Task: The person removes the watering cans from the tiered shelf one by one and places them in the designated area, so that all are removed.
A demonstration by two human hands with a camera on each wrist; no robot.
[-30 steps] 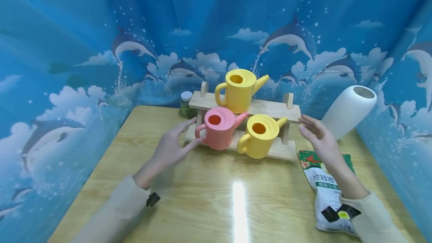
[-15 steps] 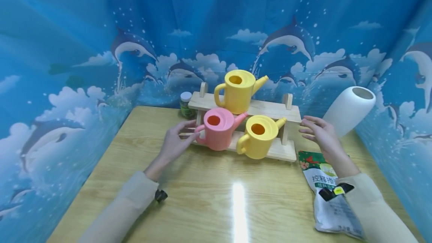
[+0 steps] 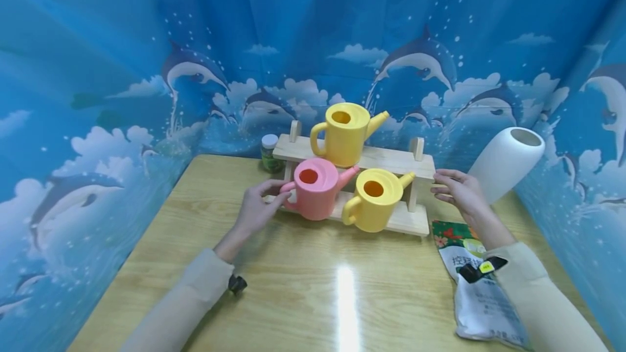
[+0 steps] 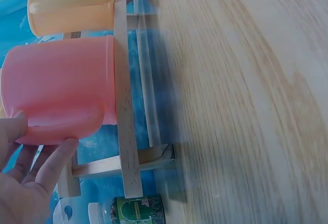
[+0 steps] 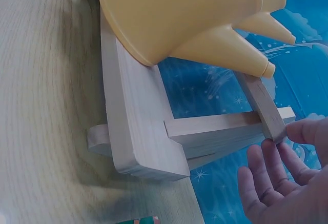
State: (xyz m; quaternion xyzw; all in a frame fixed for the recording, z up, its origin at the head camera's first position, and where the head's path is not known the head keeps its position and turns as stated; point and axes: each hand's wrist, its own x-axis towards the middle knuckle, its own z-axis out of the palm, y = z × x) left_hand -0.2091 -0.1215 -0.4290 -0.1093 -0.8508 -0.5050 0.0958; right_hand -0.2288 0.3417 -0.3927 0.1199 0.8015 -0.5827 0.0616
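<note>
A pink watering can [image 3: 317,194] stands on the lower board of a two-tier wooden rack [image 3: 396,159]. My left hand [image 3: 258,202] pinches its handle, thumb on one side and fingers on the other, as the left wrist view shows. At the rack's other end, my right hand [image 3: 462,194] pinches the tip of the upper board between thumb and fingertips, while the other fingers lie loosely bent. Beside the pink can on the lower board is a yellow watering can [image 3: 376,205]. Another yellow watering can [image 3: 344,137] sits on the upper board.
Behind the rack's left end stands a small jar [image 3: 271,156] with a white lid. A tall white vase [image 3: 506,162] is at the back right. Partly under the right forearm lies a printed bag [image 3: 481,303]. A blue dolphin curtain [image 3: 303,26] surrounds the table [image 3: 288,292].
My left hand has moved right and closed its fingers on the pink watering can's handle. My right hand has come to the upper board's end. The cans and rack look unmoved.
</note>
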